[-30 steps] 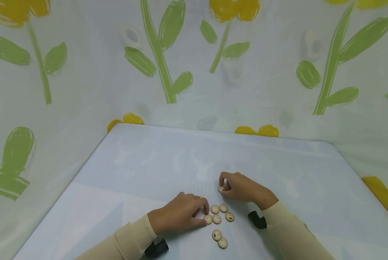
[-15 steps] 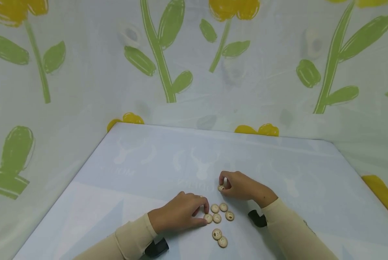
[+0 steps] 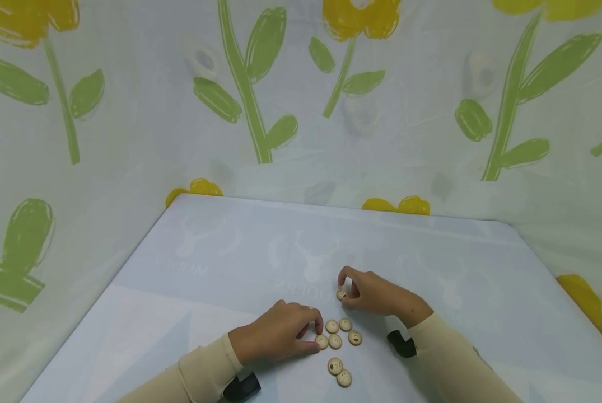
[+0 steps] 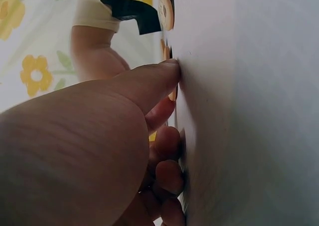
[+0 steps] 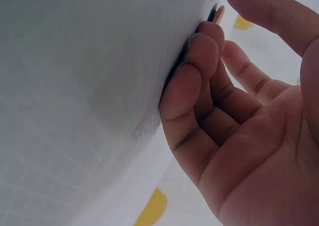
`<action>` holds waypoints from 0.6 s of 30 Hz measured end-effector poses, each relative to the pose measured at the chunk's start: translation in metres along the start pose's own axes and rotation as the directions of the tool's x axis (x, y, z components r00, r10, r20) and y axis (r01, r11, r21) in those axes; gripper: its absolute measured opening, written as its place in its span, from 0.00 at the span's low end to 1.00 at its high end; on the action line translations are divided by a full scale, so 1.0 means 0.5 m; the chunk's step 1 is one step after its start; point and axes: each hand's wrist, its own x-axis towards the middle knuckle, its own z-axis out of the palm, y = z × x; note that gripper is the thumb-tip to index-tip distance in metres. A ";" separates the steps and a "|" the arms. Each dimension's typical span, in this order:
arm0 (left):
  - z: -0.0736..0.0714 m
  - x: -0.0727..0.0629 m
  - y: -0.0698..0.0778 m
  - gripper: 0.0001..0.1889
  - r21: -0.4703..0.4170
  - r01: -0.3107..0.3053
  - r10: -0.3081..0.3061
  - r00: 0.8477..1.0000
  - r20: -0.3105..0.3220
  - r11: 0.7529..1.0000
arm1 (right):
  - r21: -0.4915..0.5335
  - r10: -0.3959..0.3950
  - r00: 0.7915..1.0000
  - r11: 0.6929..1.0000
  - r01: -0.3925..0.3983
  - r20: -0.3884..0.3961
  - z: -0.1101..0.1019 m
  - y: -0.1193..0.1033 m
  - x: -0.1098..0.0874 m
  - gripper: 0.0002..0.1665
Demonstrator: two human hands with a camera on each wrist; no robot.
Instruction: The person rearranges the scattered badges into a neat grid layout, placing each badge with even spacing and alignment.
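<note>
Low over the table, my left hand curls its thumb and index finger around the edges of a small round wooden disc, which lies flat. Farther back, my right hand pinches another wooden disc with dark face-like marks between thumb and index finger. In the left wrist view, the left thumb hides most of its disc. The right wrist view shows the edge of a disc beyond curled fingers near the table surface.
Beside the left hand's disc lies another disc, with several more around it. Nearer the front, two discs overlap or touch. A pale printed cloth covers the table. Behind stands a flowered curtain.
The head view has tilted slightly. Both hands stay in place with their discs, and the discs on the table keep their layout.
</note>
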 end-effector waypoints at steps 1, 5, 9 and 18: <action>0.000 -0.001 0.000 0.10 -0.002 -0.001 0.001 1.000 0.002 1.000 | 0.003 -0.005 1.000 1.000 0.005 0.006 0.001 0.001 -0.002 0.18; 0.001 -0.001 -0.004 0.10 -0.008 -0.008 0.008 1.000 -0.004 1.000 | -0.001 -0.029 0.999 1.000 0.029 0.015 0.002 0.002 -0.011 0.20; 0.004 -0.001 -0.009 0.10 -0.003 -0.009 0.009 1.000 -0.017 1.000 | -0.001 -0.037 0.999 0.999 0.037 0.023 0.000 -0.001 -0.020 0.20; 0.002 0.000 -0.006 0.10 0.002 -0.012 0.012 1.000 -0.010 1.000 | 0.021 -0.078 0.996 0.997 0.077 0.050 -0.001 0.000 -0.038 0.20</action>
